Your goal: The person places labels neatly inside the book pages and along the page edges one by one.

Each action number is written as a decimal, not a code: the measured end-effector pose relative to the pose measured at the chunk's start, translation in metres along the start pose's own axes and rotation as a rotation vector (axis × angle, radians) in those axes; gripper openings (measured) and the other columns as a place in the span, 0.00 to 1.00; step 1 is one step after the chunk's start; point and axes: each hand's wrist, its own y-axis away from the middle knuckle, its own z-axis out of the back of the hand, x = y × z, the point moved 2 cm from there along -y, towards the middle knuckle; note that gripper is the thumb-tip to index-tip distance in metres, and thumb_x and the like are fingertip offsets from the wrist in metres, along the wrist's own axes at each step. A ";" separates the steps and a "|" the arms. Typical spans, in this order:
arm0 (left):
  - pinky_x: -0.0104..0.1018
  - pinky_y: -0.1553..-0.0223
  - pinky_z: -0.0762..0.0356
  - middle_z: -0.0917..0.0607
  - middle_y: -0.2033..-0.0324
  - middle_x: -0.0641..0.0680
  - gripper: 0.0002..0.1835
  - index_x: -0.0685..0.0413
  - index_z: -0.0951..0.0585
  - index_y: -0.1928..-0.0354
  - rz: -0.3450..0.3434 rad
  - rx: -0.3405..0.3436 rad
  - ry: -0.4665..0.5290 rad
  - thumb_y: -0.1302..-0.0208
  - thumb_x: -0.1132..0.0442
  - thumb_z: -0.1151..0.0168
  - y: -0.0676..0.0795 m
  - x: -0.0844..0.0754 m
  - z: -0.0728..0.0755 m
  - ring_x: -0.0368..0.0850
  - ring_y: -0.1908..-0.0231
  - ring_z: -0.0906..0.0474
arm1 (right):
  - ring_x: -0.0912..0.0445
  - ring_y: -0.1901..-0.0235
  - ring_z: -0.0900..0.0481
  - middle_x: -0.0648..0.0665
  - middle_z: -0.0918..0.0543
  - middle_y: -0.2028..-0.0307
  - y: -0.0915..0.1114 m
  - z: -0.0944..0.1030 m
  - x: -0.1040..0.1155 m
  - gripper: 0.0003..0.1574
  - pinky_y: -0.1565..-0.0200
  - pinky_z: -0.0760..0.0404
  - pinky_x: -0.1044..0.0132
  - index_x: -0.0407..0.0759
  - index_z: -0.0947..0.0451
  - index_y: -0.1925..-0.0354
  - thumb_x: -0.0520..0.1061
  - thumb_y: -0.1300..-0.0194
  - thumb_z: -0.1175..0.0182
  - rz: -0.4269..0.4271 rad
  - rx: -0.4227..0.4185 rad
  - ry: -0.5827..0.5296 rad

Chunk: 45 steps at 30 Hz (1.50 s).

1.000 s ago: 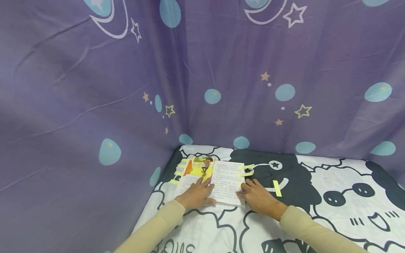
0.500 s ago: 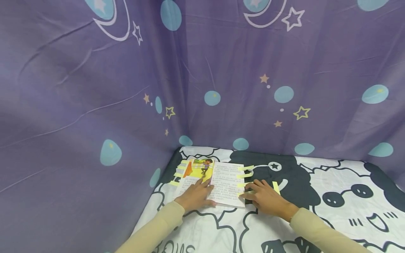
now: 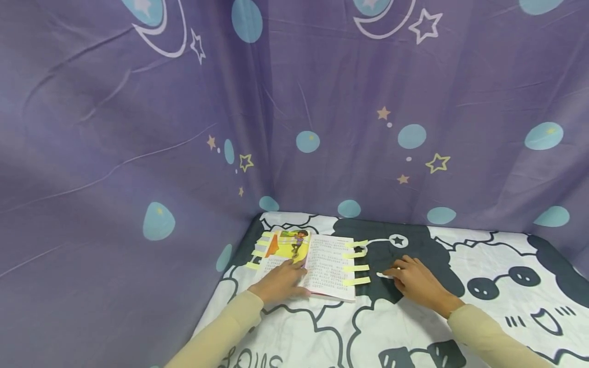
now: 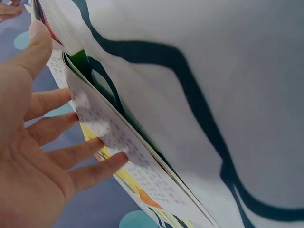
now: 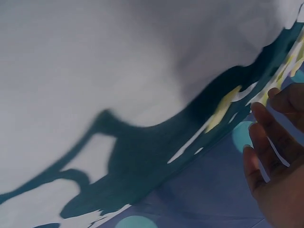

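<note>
An open book lies on the patterned cloth, with a coloured picture on its left page and print on both. My left hand rests on the left page near the spine, its fingers extended across the paper in the left wrist view. Several pale yellow sticky tabs stick out past the book's right edge, and others past its left edge. To the right of the book, my right hand hovers low over a dark patch, fingers relaxed. Near those fingers a loose yellow strip shows in the right wrist view.
The cloth is white with black cartoon sheep and covers the surface under the book. A purple curtain with stars and blue ovals hangs behind it and along the left side.
My right hand has left the book's right edge and moved right, over the loose yellow strip. The lowest tab on that edge is now uncovered. My left hand stays on the page.
</note>
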 end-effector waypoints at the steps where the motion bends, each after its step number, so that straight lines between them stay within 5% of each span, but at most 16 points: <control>1: 0.54 0.33 0.28 0.24 0.32 0.60 0.36 0.55 0.18 0.37 -0.013 -0.008 -0.002 0.37 0.35 0.34 0.000 0.001 0.000 0.63 0.33 0.28 | 0.55 0.66 0.27 0.50 0.15 0.63 0.002 0.000 -0.002 0.21 0.68 0.28 0.59 0.50 0.09 0.57 0.31 0.48 0.27 -0.003 -0.002 0.006; 9: 0.36 0.52 0.17 0.12 0.58 0.45 0.20 0.50 0.13 0.52 -0.133 -0.124 -0.074 0.33 0.43 0.31 0.009 0.004 0.005 0.40 0.57 0.16 | 0.54 0.64 0.26 0.50 0.14 0.62 0.014 -0.005 -0.011 0.15 0.68 0.30 0.62 0.49 0.09 0.59 0.36 0.46 0.25 -0.057 0.055 0.001; 14: 0.32 0.73 0.24 0.22 0.72 0.42 0.15 0.47 0.22 0.63 -0.198 -0.234 -0.219 0.31 0.47 0.31 0.017 0.002 0.005 0.36 0.74 0.28 | 0.53 0.62 0.24 0.50 0.16 0.61 0.017 -0.006 -0.014 0.14 0.67 0.27 0.60 0.48 0.08 0.59 0.42 0.47 0.21 -0.075 0.079 0.001; 18: 0.30 0.79 0.30 0.24 0.75 0.42 0.11 0.46 0.25 0.65 -0.273 -0.354 -0.312 0.30 0.52 0.35 0.020 0.000 0.001 0.35 0.79 0.33 | 0.53 0.62 0.24 0.49 0.16 0.61 0.017 -0.006 -0.015 0.14 0.67 0.26 0.60 0.48 0.08 0.60 0.43 0.47 0.20 -0.078 0.079 0.001; 23: 0.29 0.79 0.30 0.25 0.71 0.45 0.05 0.48 0.23 0.65 -0.407 -0.432 -0.406 0.35 0.62 0.35 0.021 -0.004 -0.001 0.36 0.77 0.34 | 0.52 0.62 0.24 0.49 0.16 0.62 0.017 -0.003 -0.017 0.13 0.67 0.25 0.59 0.48 0.09 0.61 0.43 0.48 0.19 -0.081 0.074 -0.010; 32: 0.32 0.58 0.24 0.21 0.58 0.45 0.05 0.48 0.16 0.58 -0.621 -0.396 -0.663 0.34 0.65 0.35 0.022 -0.013 -0.005 0.41 0.59 0.28 | 0.50 0.62 0.21 0.48 0.13 0.62 0.014 0.002 -0.024 0.16 0.67 0.21 0.54 0.45 0.09 0.63 0.42 0.54 0.17 -0.059 0.132 -0.035; 37: 0.34 0.56 0.27 0.19 0.57 0.43 0.07 0.44 0.11 0.58 -0.640 -0.414 -0.791 0.36 0.61 0.35 0.023 -0.015 -0.007 0.41 0.58 0.28 | 0.51 0.64 0.20 0.48 0.12 0.62 0.014 0.003 -0.029 0.14 0.67 0.19 0.55 0.45 0.10 0.64 0.38 0.52 0.20 -0.036 0.138 -0.069; 45: 0.36 0.58 0.31 0.16 0.59 0.42 0.10 0.45 0.11 0.55 -0.560 -0.420 -0.890 0.37 0.58 0.35 0.025 -0.019 -0.008 0.43 0.59 0.30 | 0.52 0.67 0.18 0.47 0.11 0.65 0.014 0.005 -0.033 0.11 0.67 0.16 0.57 0.42 0.10 0.66 0.31 0.48 0.23 0.026 0.074 -0.107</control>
